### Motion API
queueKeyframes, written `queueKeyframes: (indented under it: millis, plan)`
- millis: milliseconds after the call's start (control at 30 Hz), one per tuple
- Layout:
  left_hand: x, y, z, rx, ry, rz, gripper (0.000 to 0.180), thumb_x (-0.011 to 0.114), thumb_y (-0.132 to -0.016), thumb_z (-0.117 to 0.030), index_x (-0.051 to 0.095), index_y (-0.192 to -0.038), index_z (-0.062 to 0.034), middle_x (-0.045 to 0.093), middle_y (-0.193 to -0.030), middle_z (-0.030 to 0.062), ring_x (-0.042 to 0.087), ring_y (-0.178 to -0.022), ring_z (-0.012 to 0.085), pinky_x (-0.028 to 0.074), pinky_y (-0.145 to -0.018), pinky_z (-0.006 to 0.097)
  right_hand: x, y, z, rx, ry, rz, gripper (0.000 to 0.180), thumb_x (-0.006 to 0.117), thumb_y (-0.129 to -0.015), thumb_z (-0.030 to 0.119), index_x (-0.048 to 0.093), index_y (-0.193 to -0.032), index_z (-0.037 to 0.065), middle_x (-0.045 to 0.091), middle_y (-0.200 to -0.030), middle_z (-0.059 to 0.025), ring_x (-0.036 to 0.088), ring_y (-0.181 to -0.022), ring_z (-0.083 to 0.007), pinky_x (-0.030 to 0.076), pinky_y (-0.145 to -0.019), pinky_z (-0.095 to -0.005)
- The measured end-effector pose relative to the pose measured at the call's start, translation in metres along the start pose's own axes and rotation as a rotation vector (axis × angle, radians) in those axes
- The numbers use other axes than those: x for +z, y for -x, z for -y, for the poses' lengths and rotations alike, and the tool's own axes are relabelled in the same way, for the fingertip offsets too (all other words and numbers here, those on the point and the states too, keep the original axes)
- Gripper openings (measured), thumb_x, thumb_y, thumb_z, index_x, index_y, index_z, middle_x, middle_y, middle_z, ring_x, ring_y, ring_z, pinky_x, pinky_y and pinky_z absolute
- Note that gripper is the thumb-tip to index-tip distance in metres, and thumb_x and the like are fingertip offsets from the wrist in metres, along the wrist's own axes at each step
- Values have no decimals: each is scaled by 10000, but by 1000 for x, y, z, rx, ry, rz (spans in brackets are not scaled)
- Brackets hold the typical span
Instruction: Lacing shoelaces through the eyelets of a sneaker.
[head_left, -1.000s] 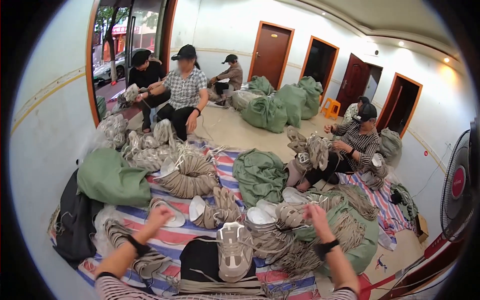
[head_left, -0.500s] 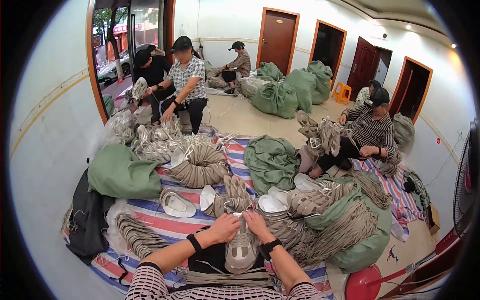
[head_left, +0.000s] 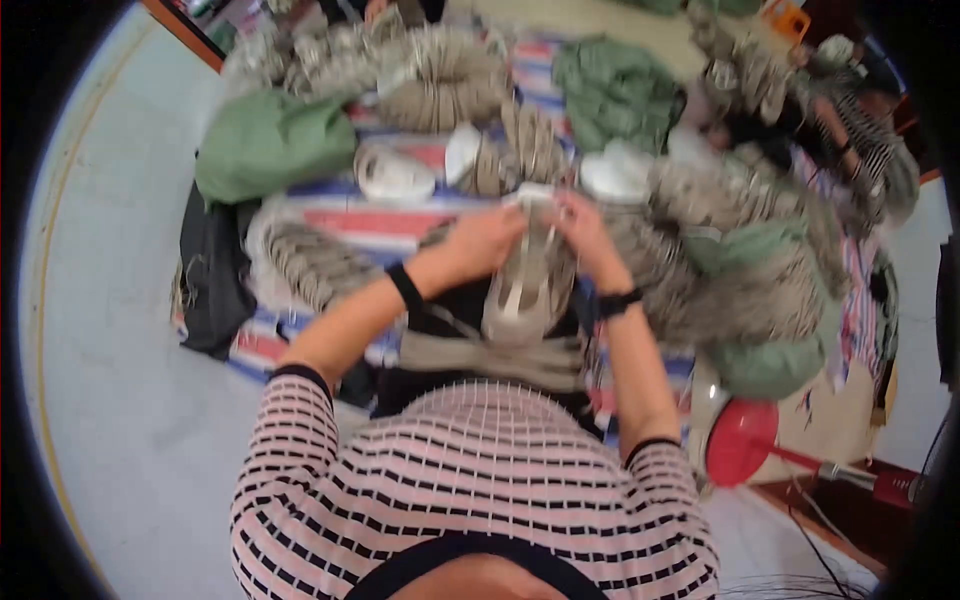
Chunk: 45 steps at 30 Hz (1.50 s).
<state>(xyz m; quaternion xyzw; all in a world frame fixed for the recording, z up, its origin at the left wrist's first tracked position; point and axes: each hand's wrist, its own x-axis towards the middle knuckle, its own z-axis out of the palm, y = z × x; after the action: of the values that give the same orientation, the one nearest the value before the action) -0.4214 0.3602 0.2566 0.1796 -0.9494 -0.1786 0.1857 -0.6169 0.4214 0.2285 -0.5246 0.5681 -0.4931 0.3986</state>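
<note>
A beige-grey shoe upper [head_left: 527,290] lies over my lap, its toe toward me and its white-lined collar end away from me. On its left side, my left hand [head_left: 487,240] is closed on the edge near the collar. Across from it, my right hand [head_left: 588,232] pinches the opposite edge. Motion blur hides the fingertips and any lace between them. Just below the toe, a bundle of beige laces [head_left: 490,362] stretches across my dark-covered lap.
A striped sheet [head_left: 370,222] spreads beneath strung rows of shoe uppers [head_left: 310,262]. Green sacks [head_left: 270,145] lie around, one under a heap of laces [head_left: 755,295]. At the lower right stands a fan with a red base [head_left: 740,440]. A person in stripes [head_left: 870,150] sits at right.
My view has tipped downward, so my striped shirt now fills the lower part and the far room drops out. Both hands stay on the shoe upper's collar end.
</note>
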Motion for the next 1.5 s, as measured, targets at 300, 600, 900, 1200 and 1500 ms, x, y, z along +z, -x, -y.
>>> queueKeyframes:
  millis: [300,600,900,1200,1500]
  plan:
    - [-7,-1,1,-74,-24,122,92,502,-812,-80,499,-901,-61,486,-922,112,553,-762,337,450,-604,429,8,-4,-8,236,-374,22,272,638,-781,124,599,-1034,31,580,-870,25,493,-766,-54,386,-679,-197]
    - [-13,-12,-5,-53,-230,321,162,542,-748,-94,582,-904,-68,534,-954,96,596,-785,321,486,-613,427,7,-5,-7,249,-345,19,295,644,-779,141,593,-1048,33,569,-865,21,482,-769,-61,376,-677,-194]
    - [10,-4,19,-115,223,101,78,556,-771,-58,497,-797,-14,452,-804,108,491,-733,295,395,-631,362,11,-11,-14,250,-400,-5,298,642,-763,129,590,-1039,30,562,-839,19,470,-753,-64,362,-658,-200]
    - [3,-2,10,-269,382,103,132,598,-779,-84,513,-850,-12,477,-786,100,497,-696,233,398,-625,317,11,-8,-20,239,-441,3,286,633,-771,138,584,-1035,39,550,-840,17,470,-763,-62,362,-660,-198]
    - [6,-2,2,-161,75,65,175,599,-758,-21,494,-897,-31,464,-879,124,541,-750,293,430,-634,367,12,-2,-17,232,-363,12,286,619,-791,129,573,-1057,33,573,-922,6,486,-825,-57,379,-734,-199]
